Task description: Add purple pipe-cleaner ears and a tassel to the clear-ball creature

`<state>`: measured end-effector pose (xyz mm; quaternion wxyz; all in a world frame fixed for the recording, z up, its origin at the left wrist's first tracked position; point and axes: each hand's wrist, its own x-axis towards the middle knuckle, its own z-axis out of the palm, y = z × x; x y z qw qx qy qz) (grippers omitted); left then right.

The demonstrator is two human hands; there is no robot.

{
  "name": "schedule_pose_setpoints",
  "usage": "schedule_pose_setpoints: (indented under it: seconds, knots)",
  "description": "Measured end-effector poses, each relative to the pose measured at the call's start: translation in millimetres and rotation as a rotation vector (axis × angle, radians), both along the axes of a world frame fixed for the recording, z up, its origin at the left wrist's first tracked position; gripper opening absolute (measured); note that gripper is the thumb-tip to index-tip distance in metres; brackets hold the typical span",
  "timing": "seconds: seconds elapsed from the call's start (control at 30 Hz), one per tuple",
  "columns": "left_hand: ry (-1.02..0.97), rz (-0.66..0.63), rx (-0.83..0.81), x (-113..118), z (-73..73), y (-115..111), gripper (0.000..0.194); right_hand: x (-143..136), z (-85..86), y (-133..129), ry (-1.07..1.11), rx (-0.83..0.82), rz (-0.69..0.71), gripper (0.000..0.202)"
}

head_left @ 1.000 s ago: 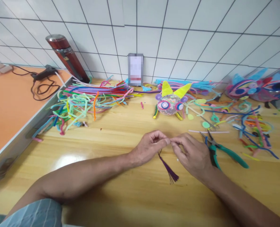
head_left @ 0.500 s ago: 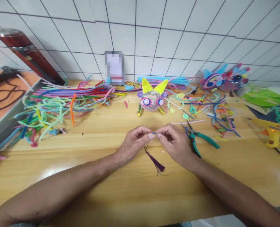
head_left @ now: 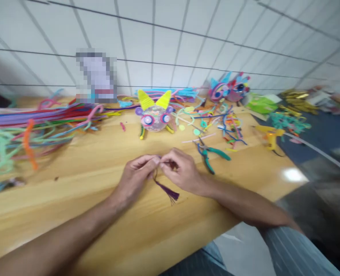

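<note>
A dark purple tassel (head_left: pixel 169 191) hangs by its cord below my fingers, just above the wooden table (head_left: pixel 101 153). My left hand (head_left: pixel 139 172) pinches the upper part of the cord between thumb and forefinger. Right against it, my right hand (head_left: pixel 181 168) is closed in a pinch at the same spot, with a bit of dark cord showing between the fingertips. Any small piece held there is hidden. Beyond my hands stands a clear ball figure (head_left: pixel 155 119) with yellow horns and pink-and-blue eyes. Teal-handled pliers (head_left: pixel 208 151) lie to the right of my right hand.
Pipe cleaners (head_left: pixel 43 117) are heaped at the left; loose scraps (head_left: pixel 230 128) lie at the right. Two more decorated figures (head_left: pixel 220 91) stand by the tiled wall. A yellow glue gun (head_left: pixel 270 134) rests near the right edge. A blurred-out upright panel (head_left: pixel 99 76) leans at the back.
My view has swung to the right, so the table's things sit further left. My fingertips have come closer together on the cord, and the tassel still hangs.
</note>
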<state>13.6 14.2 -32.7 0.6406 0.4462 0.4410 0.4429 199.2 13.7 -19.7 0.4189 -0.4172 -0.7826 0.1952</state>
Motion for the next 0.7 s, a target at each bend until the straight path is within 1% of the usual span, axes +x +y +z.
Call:
schedule_pose_setpoints:
  seconds: [0.1,0.13,0.2,0.27,0.37,0.43,0.47,0.5,0.53,0.6,0.63,0.7]
  knots:
    - [0.012,0.057,-0.062,-1,2.3,2,0.040,1,-1.5,1,-0.055,0.005,0.039,0.002]
    - [0.003,0.069,-0.078,-2,3.9,3,0.041,2,0.2,2,-0.076,0.003,0.042,0.003]
    - [-0.019,0.066,-0.087,-4,8.4,6,0.046,4,8.9,6,-0.108,0.009,0.036,0.005]
    - [-0.039,0.046,-0.083,-5,14.4,7,0.048,10,23.5,8,-0.114,-0.006,0.006,0.006]
    - [-0.031,0.033,-0.102,-5,23.1,5,0.047,34,44.2,8,-0.052,-0.087,-0.088,0.008]
    - [0.005,0.019,-0.122,-4,27.0,2,0.044,64,48.1,8,0.001,-0.143,-0.174,0.009]
    - [0.013,0.010,-0.127,-3,28.3,1,0.041,84,46.3,9,0.020,-0.163,-0.242,0.011]
    - [0.010,0.002,-0.128,-3,29.2,0,0.038,107,42.3,9,0.040,-0.184,-0.340,0.013]
    - [-0.001,0.000,-0.127,-2,29.9,0,0.036,132,37.2,9,0.042,-0.202,-0.479,0.014]
    - [-0.045,0.007,-0.132,0,30.6,1,0.033,187,26.6,8,0.023,-0.203,-0.876,0.017]
    - [-0.069,0.013,-0.141,1,31.0,1,0.032,214,22.7,6,0.017,-0.179,-1.001,0.018]
    - [-0.110,0.022,-0.173,4,31.7,2,0.030,262,19.1,-1,0.000,-0.122,-1.179,0.022]
